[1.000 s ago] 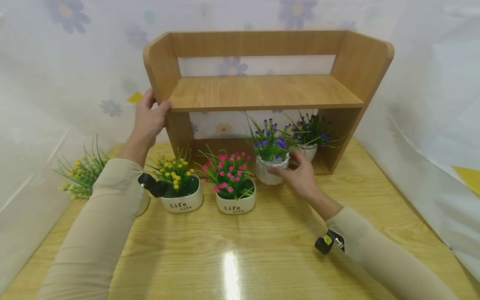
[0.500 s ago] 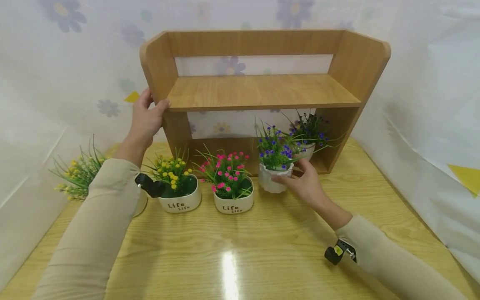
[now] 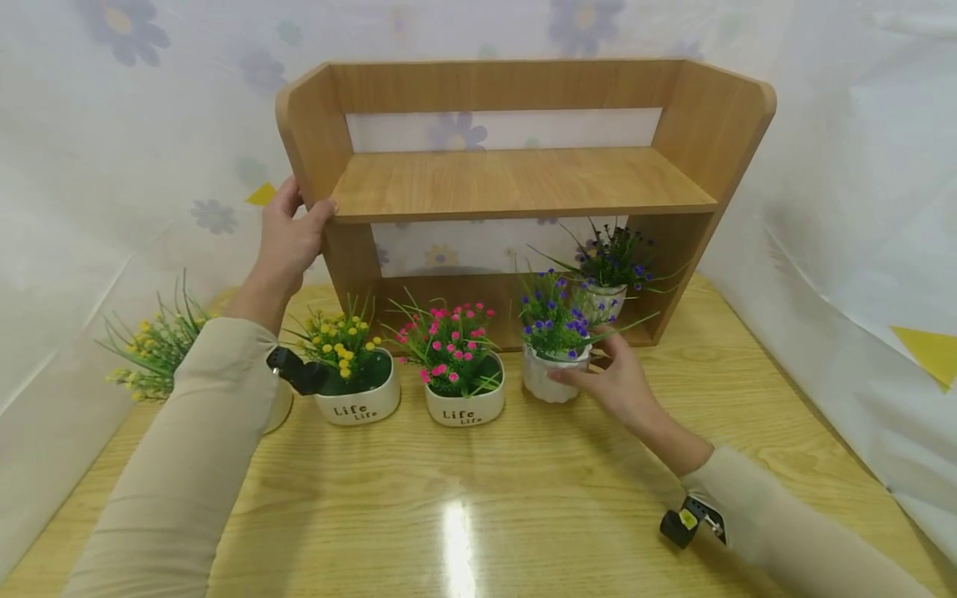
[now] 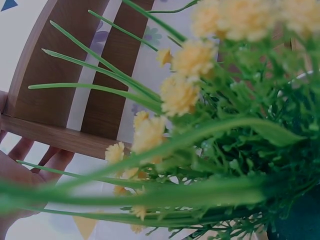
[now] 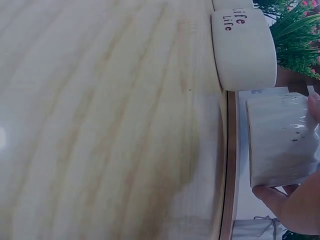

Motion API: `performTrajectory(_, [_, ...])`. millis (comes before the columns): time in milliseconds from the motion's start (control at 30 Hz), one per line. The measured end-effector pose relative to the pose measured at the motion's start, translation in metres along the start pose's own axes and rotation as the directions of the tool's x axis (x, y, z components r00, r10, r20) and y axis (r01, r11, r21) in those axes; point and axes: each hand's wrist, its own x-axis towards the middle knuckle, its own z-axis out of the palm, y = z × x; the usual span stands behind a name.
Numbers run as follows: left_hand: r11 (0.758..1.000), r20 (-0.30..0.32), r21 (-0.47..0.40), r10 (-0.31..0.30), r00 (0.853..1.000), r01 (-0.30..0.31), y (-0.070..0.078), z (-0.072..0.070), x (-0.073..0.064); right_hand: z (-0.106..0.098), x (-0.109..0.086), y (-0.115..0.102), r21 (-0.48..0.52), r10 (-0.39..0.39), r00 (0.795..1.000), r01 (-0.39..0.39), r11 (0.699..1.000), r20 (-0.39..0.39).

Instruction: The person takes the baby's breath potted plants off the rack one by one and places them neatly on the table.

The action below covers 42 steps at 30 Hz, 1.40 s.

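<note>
In the head view my left hand (image 3: pixel 292 241) grips the left side panel of the wooden shelf unit (image 3: pixel 523 183), thumb at the front edge of its upper board. My right hand (image 3: pixel 616 378) holds a white fluted pot (image 3: pixel 552 380) of blue-purple flowers upright by its side, in front of the lower compartment. The right wrist view shows fingers under and thumb over the side of this pot (image 5: pixel 280 140). A similar pot (image 3: pixel 601 303) with dark purple flowers stands behind it, inside the lower compartment at the right. Yellow flowers (image 4: pixel 180 95) partly cover the left wrist view.
To the left of the held pot stand a cream "Life" pot (image 3: pixel 467 407) with pink flowers and another "Life" pot (image 3: pixel 362 407) with yellow flowers. A further yellow-flowered plant (image 3: pixel 153 345) is half hidden behind the left sleeve. All these stand on the wooden table (image 3: pixel 419 507).
My right hand has brought the blue-purple flower pot forward and slightly right, away from the shelf and the dark-flowered pot. My left hand keeps its grip on the shelf.
</note>
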Motion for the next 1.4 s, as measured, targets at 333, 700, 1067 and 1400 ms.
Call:
performTrajectory(333, [1.000,0.002,-0.004,0.016,1.000,-0.016,-0.004,-0.002,0.002,-0.001,-0.005,0.030,-0.028,-0.024,0.999,0.025,0.999,0.031])
performTrajectory(700, [1.000,-0.003,-0.011,0.013,1.000,-0.013,-0.005,-0.004,0.001,0.007,-0.010,0.033,0.027,0.000,0.999,-0.001,1.000,0.053])
performTrajectory(1067, [1.000,-0.003,0.000,0.015,1.000,-0.015,-0.003,-0.004,0.000,0.009,-0.010,0.039,0.052,0.036,0.998,-0.039,0.998,0.061])
performTrajectory(1400, [1.000,-0.006,0.002,0.008,1.000,-0.008,-0.005,-0.004,0.000,0.008,-0.011,0.039,0.103,0.027,0.995,-0.037,0.994,0.092])
